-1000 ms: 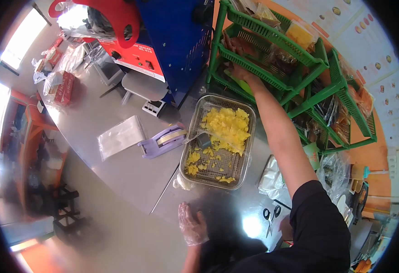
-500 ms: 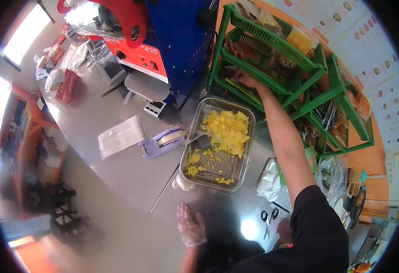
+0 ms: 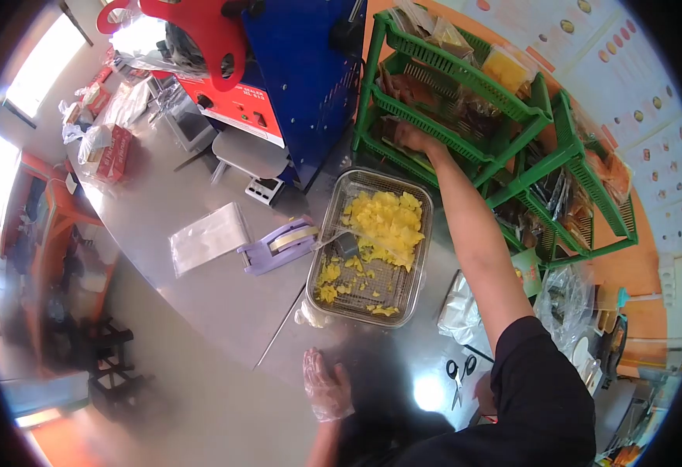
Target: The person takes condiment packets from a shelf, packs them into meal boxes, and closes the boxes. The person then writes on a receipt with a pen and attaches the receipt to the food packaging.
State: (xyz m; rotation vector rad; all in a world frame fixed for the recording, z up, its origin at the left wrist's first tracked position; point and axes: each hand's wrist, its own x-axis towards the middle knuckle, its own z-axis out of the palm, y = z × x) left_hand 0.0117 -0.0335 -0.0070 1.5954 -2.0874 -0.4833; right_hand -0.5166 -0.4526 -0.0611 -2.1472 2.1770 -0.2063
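Mesh basket (image 3: 394, 289) holds yellow pieces (image 3: 391, 222); left hand (image 3: 328, 389) outstretched — right hand (image 3: 413, 138) in green rack (image 3: 458, 68), grip unclear.

The bare right arm (image 3: 473, 241) stretches far forward, nearly straight; the right hand (image 3: 411, 138) is partly hidden, its grip unclear. The gloved left hand (image 3: 327, 388) sits well back, opened out, thumb (image 3: 343, 377) apart.
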